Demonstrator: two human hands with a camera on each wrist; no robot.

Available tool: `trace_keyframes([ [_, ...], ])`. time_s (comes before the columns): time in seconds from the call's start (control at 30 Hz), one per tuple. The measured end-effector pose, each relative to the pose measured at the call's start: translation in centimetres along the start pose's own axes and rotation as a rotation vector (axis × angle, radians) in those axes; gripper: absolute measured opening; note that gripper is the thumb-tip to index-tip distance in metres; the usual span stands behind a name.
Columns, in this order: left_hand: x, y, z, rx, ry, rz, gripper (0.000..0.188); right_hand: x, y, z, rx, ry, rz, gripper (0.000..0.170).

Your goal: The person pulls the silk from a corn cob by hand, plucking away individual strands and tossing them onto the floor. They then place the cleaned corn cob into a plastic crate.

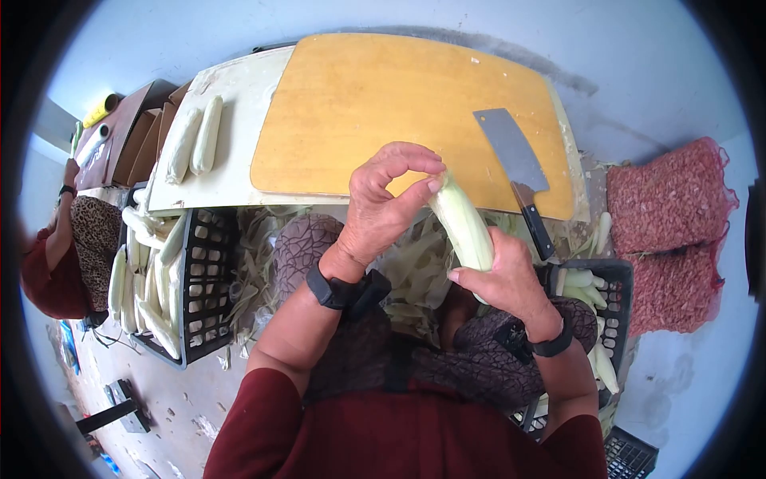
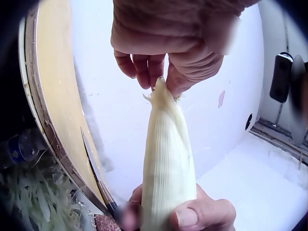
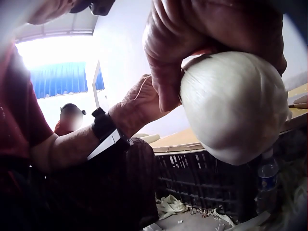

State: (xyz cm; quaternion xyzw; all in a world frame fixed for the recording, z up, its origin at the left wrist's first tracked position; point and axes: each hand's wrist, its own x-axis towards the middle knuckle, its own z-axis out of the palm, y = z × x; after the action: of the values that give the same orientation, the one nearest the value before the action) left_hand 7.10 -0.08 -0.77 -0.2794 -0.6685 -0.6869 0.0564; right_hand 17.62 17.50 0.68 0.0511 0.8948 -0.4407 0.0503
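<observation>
An ear of corn [image 1: 463, 226] in pale green-white husk is held up between both hands, in front of the board's near edge. My right hand [image 1: 512, 278] grips its lower end, thumb along one side. At the upper tip, the thumb and forefinger of my left hand [image 1: 385, 195] pinch the husk. The left wrist view shows the pleated husk [image 2: 168, 159] narrowing to a small frayed point under the left fingertips. From the right wrist, the rounded butt of the ear [image 3: 236, 106] fills the view, with the right hand [image 3: 207, 29] wrapped over it.
A cleaver [image 1: 515, 156] lies on the yellow board [image 1: 375, 104], handle past the near edge. Two ears of corn [image 1: 195, 142] lie left of it. Black crates [image 1: 209, 279] with more ears stand on both sides. Red mesh sacks [image 1: 666, 199] are at right; another person [image 1: 56, 263] sits at left.
</observation>
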Motion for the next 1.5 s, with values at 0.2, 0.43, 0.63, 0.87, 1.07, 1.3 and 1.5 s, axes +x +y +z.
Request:
trace_keyframes([
  [0.2, 0.1, -0.3, 0.2, 0.068, 0.030, 0.051, 0.009, 0.0, -0.6, -0.1, -0.082, -0.027, 0.042, 0.045],
  [0.43, 0.2, -1.0, 0.4, 0.213, 0.041, 0.266, 0.009, 0.1, 0.0, 0.2, -0.063, -0.025, 0.015, 0.047],
  [0.63, -0.2, -0.8, 0.5, 0.325, 0.056, 0.299, 0.008, 0.0, -0.6, 0.0, -0.006, -0.057, 0.038, 0.048],
  [0.87, -0.7, -0.3, 0.8, 0.450, 0.058, 0.377, 0.007, 0.4, -0.7, -0.3, 0.150, -0.064, 0.075, 0.045],
  [1.07, -1.5, 0.0, 1.0, -0.014, -0.021, 0.130, 0.005, 1.0, 0.3, -1.0, 0.190, -0.012, 0.118, 0.041],
  [1.3, -2.1, 0.6, 2.2, -0.583, -0.284, -0.086, 0.010, 1.4, 0.1, -0.7, 0.177, 0.021, 0.183, 0.039],
  [1.5, -2.2, -0.1, 2.7, -0.933, -0.321, -0.338, 0.013, 1.4, 0.4, -0.5, 0.094, 0.097, 0.193, 0.043],
])
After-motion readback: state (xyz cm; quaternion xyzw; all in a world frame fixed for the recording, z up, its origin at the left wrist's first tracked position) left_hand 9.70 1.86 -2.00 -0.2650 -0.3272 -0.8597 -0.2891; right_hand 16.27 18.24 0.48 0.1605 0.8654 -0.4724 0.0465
